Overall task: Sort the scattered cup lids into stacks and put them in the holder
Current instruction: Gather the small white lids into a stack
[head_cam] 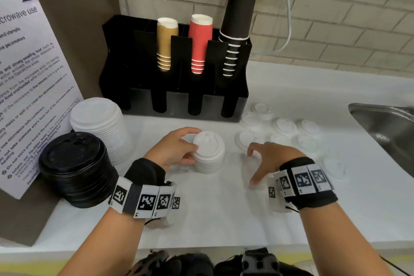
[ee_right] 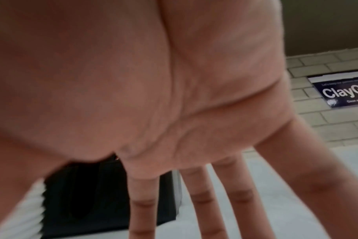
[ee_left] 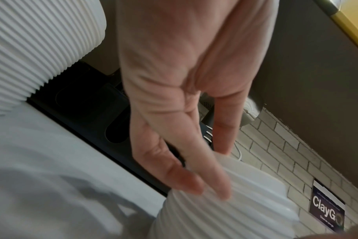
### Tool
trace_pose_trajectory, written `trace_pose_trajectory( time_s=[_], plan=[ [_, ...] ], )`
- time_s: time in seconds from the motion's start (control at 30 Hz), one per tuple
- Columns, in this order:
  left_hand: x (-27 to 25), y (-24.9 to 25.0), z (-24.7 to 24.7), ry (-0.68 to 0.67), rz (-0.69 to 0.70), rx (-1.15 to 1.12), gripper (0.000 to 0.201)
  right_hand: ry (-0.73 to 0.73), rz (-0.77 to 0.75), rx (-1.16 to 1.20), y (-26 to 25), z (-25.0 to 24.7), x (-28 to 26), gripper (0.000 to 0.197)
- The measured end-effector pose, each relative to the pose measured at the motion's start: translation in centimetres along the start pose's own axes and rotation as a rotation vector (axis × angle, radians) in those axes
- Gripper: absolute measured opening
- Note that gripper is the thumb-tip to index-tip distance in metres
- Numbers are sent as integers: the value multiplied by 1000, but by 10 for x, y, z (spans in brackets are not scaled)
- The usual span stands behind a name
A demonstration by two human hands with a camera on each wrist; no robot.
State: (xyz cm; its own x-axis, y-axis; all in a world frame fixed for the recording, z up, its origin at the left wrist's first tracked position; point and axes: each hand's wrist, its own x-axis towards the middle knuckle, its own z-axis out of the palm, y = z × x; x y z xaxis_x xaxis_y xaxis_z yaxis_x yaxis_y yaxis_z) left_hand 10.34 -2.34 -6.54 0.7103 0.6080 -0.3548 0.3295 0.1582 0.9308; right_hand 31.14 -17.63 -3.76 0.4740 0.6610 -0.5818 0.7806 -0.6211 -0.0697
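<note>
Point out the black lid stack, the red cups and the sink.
black lid stack point(head_cam: 72, 159), head view, on its top lid.
red cups point(head_cam: 200, 36), head view, on the ribbed side.
sink point(head_cam: 380, 116), head view, on its steel rim.

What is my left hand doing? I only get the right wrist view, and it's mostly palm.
Observer: The left hand grips a short stack of small white lids standing on the counter.
Operator: Are any loose ones left to gather?
Observer: Yes, several scattered lids lie to the right of that stack, between the holder and the sink.
Operator: Any other stacks around?
Observer: Two, at the far left of the counter: a tall white stack and a black stack in front of it.
</note>
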Motion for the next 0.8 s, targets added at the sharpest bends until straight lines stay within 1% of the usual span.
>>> trace_pose_trajectory(
  time_s=[0.1,0.23,0.3,0.37,0.43,0.5,0.63,0.73,0.8],
  plan=[
    [-1,0,1,-15,12,-15,36,-17,-20,-12,-4,11,3,80],
    [-3,2,0,-37,12,-34,37,7,-60,51,-1,12,5,72],
    [-3,3,0,-47,9,-54,38,66,-107,159,7,5,3,65],
    [-4,2,0,-52,9,-62,40,153,-149,318,14,-1,1,59],
    [-6,3,1,-54,11,-60,41,213,-184,434,17,-4,-1,57],
    [-7,4,2,-56,12,-58,42,211,-168,401,19,-3,-4,57],
    [-7,4,3,-57,12,-64,41,121,-55,205,14,9,-4,61],
    [-5,3,3,-55,12,-65,43,111,-71,116,5,24,3,70],
    [-5,3,3,-53,13,-68,44,113,-87,96,1,28,6,69]
  ],
)
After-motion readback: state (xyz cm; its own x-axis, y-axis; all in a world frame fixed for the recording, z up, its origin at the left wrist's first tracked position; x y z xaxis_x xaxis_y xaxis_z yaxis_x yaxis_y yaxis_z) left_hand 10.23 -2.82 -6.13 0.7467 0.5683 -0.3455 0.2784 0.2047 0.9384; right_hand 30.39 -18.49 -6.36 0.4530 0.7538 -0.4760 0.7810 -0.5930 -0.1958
